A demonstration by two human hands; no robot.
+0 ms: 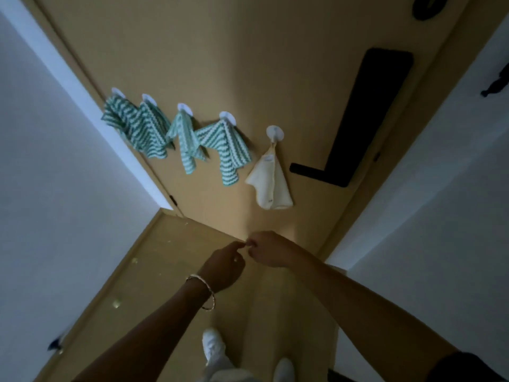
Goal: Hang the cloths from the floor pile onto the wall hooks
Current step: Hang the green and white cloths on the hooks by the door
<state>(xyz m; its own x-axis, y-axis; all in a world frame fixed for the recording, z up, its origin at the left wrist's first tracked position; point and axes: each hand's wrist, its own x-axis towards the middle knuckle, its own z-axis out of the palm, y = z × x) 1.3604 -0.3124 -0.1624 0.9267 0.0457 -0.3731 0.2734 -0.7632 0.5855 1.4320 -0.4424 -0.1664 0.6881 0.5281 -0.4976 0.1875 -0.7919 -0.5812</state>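
nothing legible in this shot. the cream cloth (268, 183) hanging on the door (248, 64) carries a small pale label (266, 159) near its top and a tiny dark tag (271, 200) near its lower hem, and both are too blurred to read.

Dim tan door (248, 64), perhaps; pale walls (55, 161).

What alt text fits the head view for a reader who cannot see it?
Four green-striped cloths and one cream cloth hang from white hooks on a tan door. Below, the left hand and right hand meet fingertip to fingertip; whether they pinch anything is unclear.
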